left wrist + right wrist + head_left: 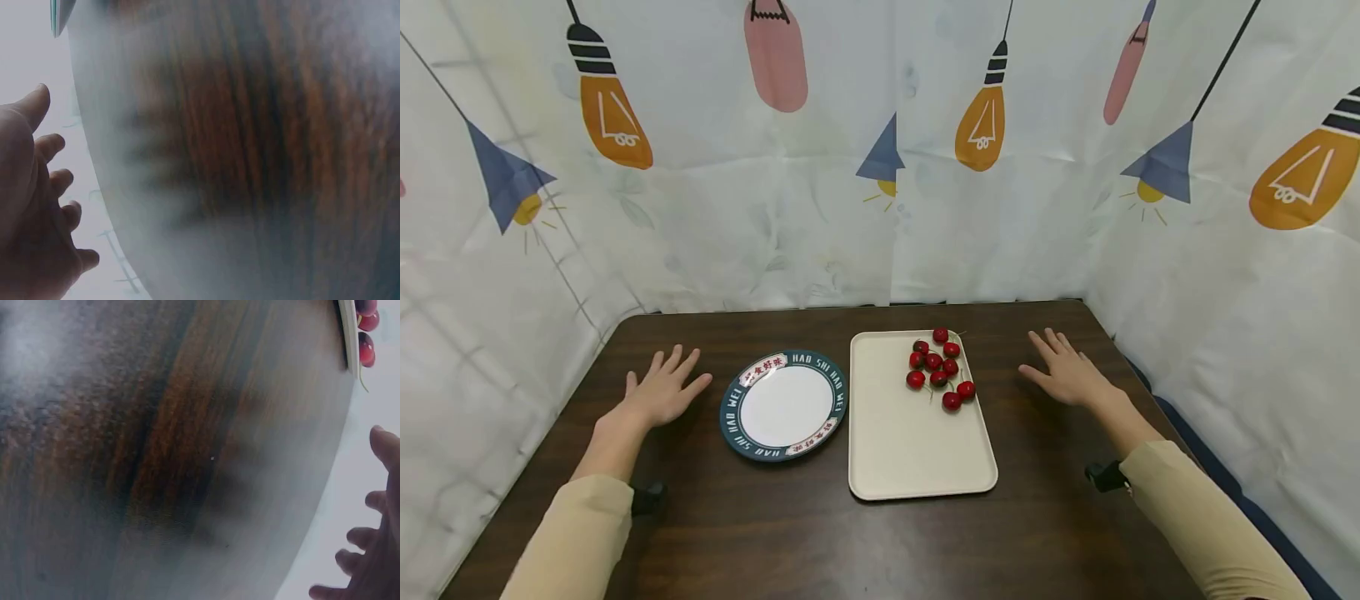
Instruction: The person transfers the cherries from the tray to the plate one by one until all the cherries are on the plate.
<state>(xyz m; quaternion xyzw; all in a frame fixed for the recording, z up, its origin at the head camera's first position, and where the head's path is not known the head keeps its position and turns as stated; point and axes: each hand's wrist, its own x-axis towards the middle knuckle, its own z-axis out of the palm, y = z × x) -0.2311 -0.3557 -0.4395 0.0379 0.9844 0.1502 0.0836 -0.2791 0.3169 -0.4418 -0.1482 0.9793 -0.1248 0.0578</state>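
My left hand hovers with spread fingers over the table, to the left of a round plate that has a blue lettered rim and a white middle. On the other side, my right hand is likewise spread, apart from everything, right of a cream rectangular tray. Several dark red cherries, some with stems, lie in the tray's upper right part. The left wrist view shows the left hand holding nothing; in the right wrist view the right hand holds nothing either, with a few cherries at the top edge.
The dark brown wooden table bears the plate and tray side by side, a narrow gap between them. A white curtain printed with lamps and bulbs hangs behind the table and along both sides. Each wrist wears a small black camera.
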